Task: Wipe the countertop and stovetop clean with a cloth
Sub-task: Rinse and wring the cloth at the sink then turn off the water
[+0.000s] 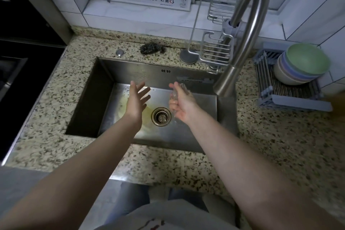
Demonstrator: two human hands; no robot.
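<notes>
Both hands hang over the steel sink point(104, 87), apparently rinsing: the left hand point(137, 101) spread open and empty, the right hand point(182, 105) loosely cupped under water from the faucet point(244, 33), holding nothing. No cloth is in view. A steel scourer point(152, 48) sits at the speckled countertop's point(261, 145) back edge.

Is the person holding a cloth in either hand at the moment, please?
No, the left hand is open with fingers spread over the sink, and the right hand only catches running water.
</notes>
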